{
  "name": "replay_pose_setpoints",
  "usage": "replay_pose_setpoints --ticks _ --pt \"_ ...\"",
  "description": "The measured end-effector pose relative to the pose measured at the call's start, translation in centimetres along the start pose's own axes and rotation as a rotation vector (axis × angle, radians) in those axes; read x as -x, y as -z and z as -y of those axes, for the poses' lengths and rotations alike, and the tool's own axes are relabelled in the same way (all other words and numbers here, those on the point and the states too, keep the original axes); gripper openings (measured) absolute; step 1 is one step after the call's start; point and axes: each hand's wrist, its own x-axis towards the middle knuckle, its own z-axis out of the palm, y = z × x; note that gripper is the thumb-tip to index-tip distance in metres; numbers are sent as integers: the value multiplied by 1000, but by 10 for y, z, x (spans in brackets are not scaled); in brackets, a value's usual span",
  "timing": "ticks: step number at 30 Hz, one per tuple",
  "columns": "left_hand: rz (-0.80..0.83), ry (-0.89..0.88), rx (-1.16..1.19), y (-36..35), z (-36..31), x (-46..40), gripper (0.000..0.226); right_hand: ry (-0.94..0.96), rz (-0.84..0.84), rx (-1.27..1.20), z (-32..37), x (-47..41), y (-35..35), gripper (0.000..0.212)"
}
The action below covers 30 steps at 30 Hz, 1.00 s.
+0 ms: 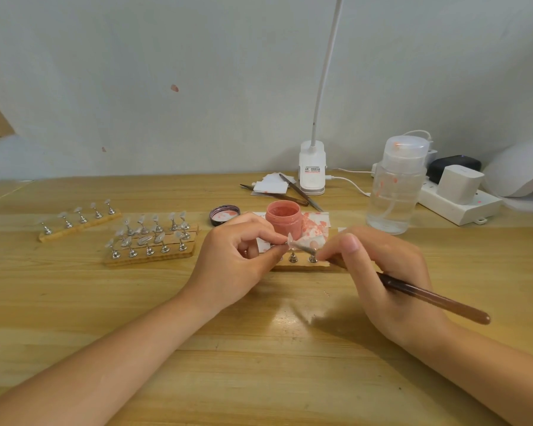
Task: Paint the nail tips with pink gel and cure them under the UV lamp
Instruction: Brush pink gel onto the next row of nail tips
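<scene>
Pinching, left hand (237, 256): a clear nail tip (290, 240), between thumb and forefinger.
Right hand (388, 278): grips brush (434, 298), bristles touching the tip.
Gel jar (283, 218): open, just behind.

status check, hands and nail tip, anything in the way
Left hand pinches clear nail tip. Right hand grips brush, bristles at the tip. Open pink gel jar just behind; nothing blocking.
</scene>
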Motion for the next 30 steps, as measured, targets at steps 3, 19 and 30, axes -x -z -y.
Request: replay_pose_setpoints --ticks 3,19,30 --pt "-7 -10 -7 0 0 0 26 -24 14 43 0 -1 -2 46" --pt "-1 16 10 1 -3 1 14 -43 0 33 4 -3 5 27" --pt "-33 23 36 4 -5 2 30 -377 -105 -148 -10 -60 14 29"
